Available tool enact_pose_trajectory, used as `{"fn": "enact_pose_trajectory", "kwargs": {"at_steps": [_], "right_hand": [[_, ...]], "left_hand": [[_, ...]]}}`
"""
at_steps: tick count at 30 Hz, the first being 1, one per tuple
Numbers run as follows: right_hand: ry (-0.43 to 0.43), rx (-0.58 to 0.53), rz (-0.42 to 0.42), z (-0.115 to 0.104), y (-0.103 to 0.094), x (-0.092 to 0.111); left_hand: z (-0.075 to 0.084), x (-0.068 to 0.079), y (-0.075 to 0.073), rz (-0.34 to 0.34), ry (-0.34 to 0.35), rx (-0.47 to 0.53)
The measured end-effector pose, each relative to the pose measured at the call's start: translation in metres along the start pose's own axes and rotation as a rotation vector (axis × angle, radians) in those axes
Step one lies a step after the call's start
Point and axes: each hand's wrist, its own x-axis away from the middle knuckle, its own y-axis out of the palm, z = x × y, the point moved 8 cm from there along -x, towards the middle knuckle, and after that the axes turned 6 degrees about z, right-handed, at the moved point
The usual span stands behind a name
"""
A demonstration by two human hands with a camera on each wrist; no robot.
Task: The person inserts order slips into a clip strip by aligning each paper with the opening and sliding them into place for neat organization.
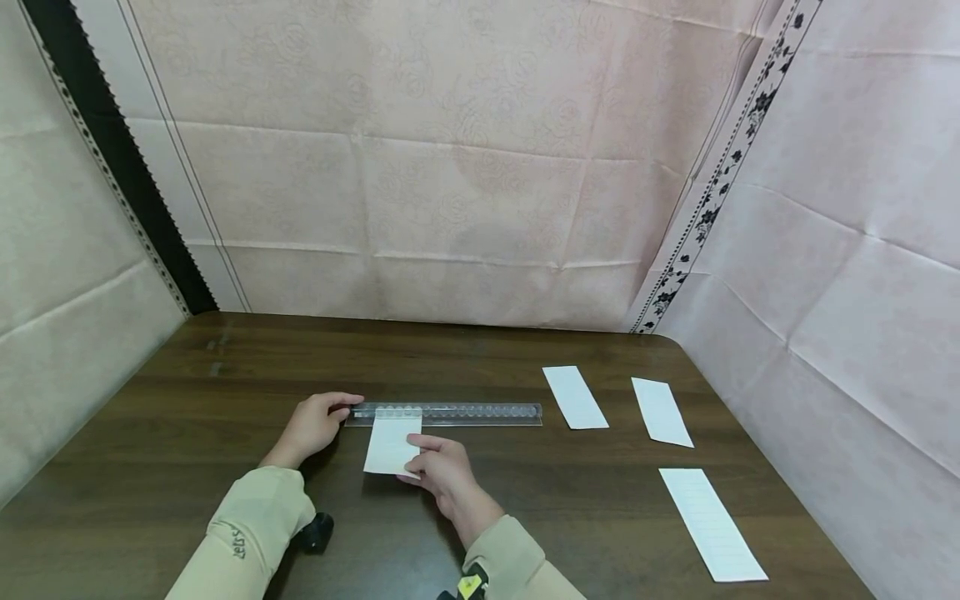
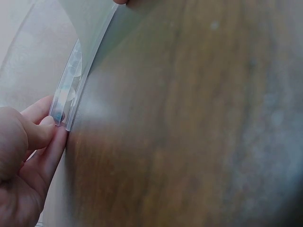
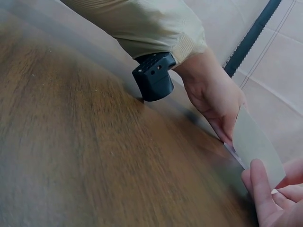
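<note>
A clear plastic ruler (image 1: 480,414) lies crosswise on the brown table. My left hand (image 1: 313,427) pinches its left end; in the left wrist view the thumb and fingers hold the tip of the ruler (image 2: 71,92). A small white paper card (image 1: 390,448) overlaps the ruler with its far edge; I cannot tell which lies on top. My right hand (image 1: 444,477) pinches the near right corner of this card, and the card (image 3: 255,142) looks slightly bent and lifted in the right wrist view.
To the right lie three white paper strips: one near the ruler's right end (image 1: 575,397), one farther right (image 1: 663,412), and a longer strip (image 1: 712,523) closer to me. Pale cloth (image 1: 465,183) hangs behind and beside the table (image 1: 150,467). A black device (image 3: 155,78) sits on the left wrist.
</note>
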Motion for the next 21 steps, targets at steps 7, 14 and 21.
{"fn": "enact_pose_trajectory", "kwargs": {"at_steps": [7,14,21], "right_hand": [[-0.015,0.005,-0.026,0.0006,-0.0029,-0.0009],[-0.016,0.012,-0.033,-0.0006,-0.0060,0.0002],[-0.023,0.021,-0.030,-0.0025,-0.0091,0.0012]], "left_hand": [[-0.0012,-0.0005,0.0001,0.002,0.000,-0.005],[-0.0017,-0.0006,0.0008,0.000,0.000,-0.006],[-0.0018,-0.0005,0.0010,0.000,0.001,-0.007]]}}
